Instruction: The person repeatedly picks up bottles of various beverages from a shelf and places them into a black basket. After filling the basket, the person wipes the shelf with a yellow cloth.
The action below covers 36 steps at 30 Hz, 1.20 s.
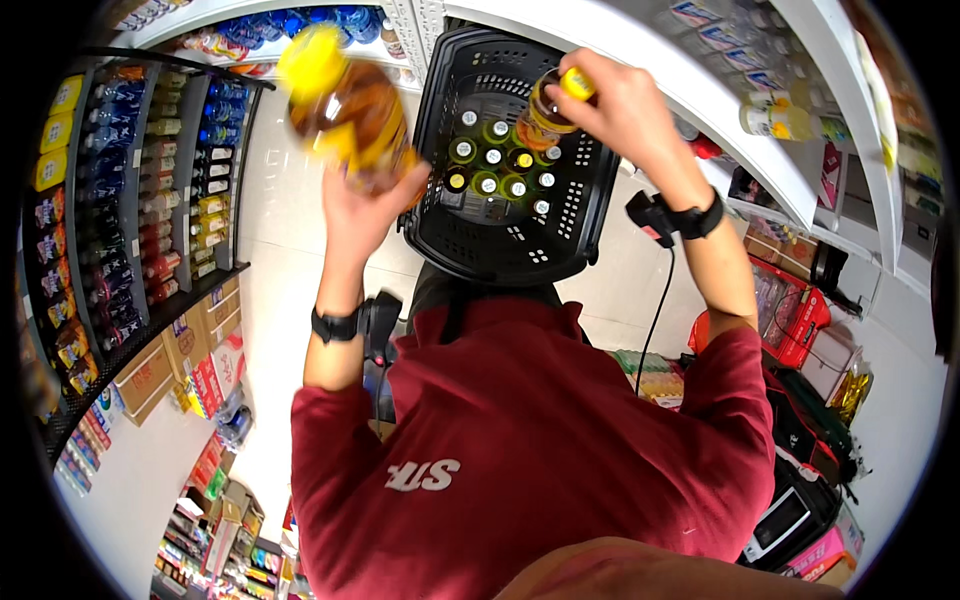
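My left hand (pixel 364 202) grips a large plastic bottle (pixel 367 112) of brown drink with a yellow cap, raised left of the basket and blurred. My right hand (pixel 619 105) holds a second yellow-capped bottle (pixel 541 116) by its neck, over the far right part of the black plastic shopping basket (pixel 510 251). Inside the basket several bottles (pixel 493 156) stand upright. Most have white caps and a couple have yellow ones. The bottle under my right hand hides part of the basket's contents; whether its base touches anything there I cannot tell.
A drinks rack (pixel 142 187) full of bottles curves along the left, with cardboard boxes (pixel 187 334) below it. White shelving (pixel 660 82) holding bottles runs close by on the right. A black cable (pixel 658 322) hangs from the device on my right wrist.
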Motion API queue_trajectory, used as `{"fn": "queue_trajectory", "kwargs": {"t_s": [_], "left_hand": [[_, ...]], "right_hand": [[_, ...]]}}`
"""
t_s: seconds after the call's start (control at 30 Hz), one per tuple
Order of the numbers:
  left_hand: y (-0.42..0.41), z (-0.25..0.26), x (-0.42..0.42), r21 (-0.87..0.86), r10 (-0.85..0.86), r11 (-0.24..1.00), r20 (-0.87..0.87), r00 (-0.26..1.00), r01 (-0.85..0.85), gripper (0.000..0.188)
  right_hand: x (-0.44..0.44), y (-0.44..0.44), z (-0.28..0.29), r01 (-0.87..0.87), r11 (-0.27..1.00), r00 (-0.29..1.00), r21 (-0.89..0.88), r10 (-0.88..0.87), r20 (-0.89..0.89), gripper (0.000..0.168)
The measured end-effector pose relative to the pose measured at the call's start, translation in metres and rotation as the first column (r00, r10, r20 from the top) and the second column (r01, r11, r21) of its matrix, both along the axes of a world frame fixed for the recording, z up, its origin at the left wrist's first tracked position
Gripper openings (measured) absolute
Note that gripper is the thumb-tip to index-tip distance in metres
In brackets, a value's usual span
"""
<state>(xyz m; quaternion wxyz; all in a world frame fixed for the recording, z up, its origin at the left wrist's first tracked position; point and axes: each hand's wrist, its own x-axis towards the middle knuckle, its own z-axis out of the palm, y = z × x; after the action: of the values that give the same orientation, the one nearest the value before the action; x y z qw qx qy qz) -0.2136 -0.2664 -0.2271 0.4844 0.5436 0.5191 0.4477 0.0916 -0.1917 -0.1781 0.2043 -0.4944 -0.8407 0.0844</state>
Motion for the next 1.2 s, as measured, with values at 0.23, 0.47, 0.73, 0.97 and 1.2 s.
{"fn": "queue_trajectory", "kwargs": {"t_s": [0.23,0.47,0.73,0.97,1.2], "left_hand": [[-0.065,-0.049,-0.044,-0.068,0.184,0.977,-0.218,0.959,-0.203,0.055],[-0.090,-0.085,-0.035,-0.033,0.264,0.964,-0.018,0.964,-0.265,0.056],[-0.088,-0.090,-0.029,-0.065,0.219,0.973,-0.056,0.974,-0.222,0.054],[-0.066,-0.083,-0.011,-0.117,0.089,0.988,-0.072,0.993,-0.097,0.053],[-0.006,-0.091,0.063,-0.041,-0.165,0.986,-0.246,0.955,0.160,0.052]], "right_hand": [[-0.024,0.065,-0.190,-0.070,0.990,0.983,-0.126,0.089,0.159,0.028],[-0.050,0.115,-0.325,0.039,0.892,0.966,-0.450,0.082,0.247,0.032],[-0.039,0.129,-0.362,0.046,0.885,0.954,-0.464,0.099,0.282,0.040],[-0.046,0.081,-0.128,-0.431,0.492,0.879,-0.756,0.041,-0.475,0.034],[-0.030,0.007,-0.012,-0.509,0.749,0.854,-0.423,0.379,-0.357,0.036]]}}
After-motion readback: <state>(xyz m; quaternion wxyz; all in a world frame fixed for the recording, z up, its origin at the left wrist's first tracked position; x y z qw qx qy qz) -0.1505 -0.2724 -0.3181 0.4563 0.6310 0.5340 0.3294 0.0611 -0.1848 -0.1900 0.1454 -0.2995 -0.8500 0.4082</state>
